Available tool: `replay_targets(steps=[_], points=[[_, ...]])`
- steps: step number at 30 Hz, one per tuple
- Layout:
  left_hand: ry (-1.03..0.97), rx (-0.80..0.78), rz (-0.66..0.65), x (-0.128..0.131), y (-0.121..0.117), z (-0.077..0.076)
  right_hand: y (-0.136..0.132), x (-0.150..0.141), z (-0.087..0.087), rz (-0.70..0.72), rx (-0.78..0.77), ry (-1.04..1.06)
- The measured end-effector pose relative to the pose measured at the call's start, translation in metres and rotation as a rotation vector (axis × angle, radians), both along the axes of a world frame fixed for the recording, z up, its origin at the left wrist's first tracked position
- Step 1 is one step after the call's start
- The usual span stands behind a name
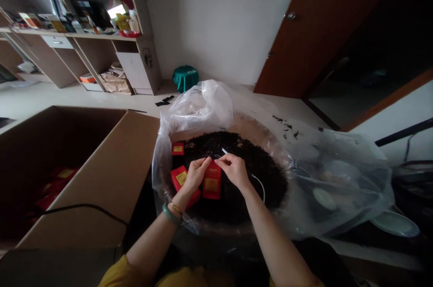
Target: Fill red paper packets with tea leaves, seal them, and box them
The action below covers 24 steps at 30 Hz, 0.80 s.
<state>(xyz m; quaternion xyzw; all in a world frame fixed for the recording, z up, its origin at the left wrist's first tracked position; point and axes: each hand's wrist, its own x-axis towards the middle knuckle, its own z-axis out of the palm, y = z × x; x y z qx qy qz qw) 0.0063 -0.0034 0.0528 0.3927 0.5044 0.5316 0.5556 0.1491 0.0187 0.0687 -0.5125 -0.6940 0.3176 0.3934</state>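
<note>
Both hands pinch the top edge of a red packet [212,184] with a gold label, which hangs upright over dark loose leaves that look like tea [243,206]. My left hand [196,173], with bangles at the wrist, closes on its upper left corner. At the upper right corner, my right hand [235,170] has its fingers pinched together. A short white strip [224,151] sticks out just above the right fingers; I cannot tell whether they hold it. More red packets [181,178] lie on the leaves under and beside my left hand, and a small one [177,148] sits farther back.
A clear plastic bag [199,107] lines the wide round container and spreads right. Left stands an open cardboard box [135,161] with red packets inside. A thin white curved piece [260,184] lies on the leaves. Behind are a green-covered bin [185,79], shelves [101,37] and a brown door [314,21].
</note>
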Motion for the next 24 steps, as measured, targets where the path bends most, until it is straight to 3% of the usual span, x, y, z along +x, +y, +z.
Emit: replay_targets(steps=[7, 10, 14, 18, 22, 24], points=[[-0.082, -0.022, -0.092, -0.010, 0.001, -0.003, 0.002, -0.001, -0.003, 0.012, -0.027, 0.009], [-0.025, -0.020, -0.132, -0.016, 0.000, -0.004, 0.003, 0.000, -0.003, 0.024, -0.058, 0.023], [0.087, 0.053, -0.106, -0.022, -0.002, -0.005, 0.000, 0.001, -0.002, 0.056, -0.127, 0.146], [0.056, 0.078, -0.102, -0.021, -0.003, -0.005, -0.004, -0.001, -0.006, 0.033, -0.084, 0.175], [-0.041, 0.034, -0.213, -0.016, -0.004, -0.007, 0.005, 0.008, -0.016, -0.026, -0.038, 0.112], [-0.069, 0.007, -0.207, -0.014, -0.005, -0.010, 0.013, 0.017, -0.023, -0.082, 0.032, -0.086]])
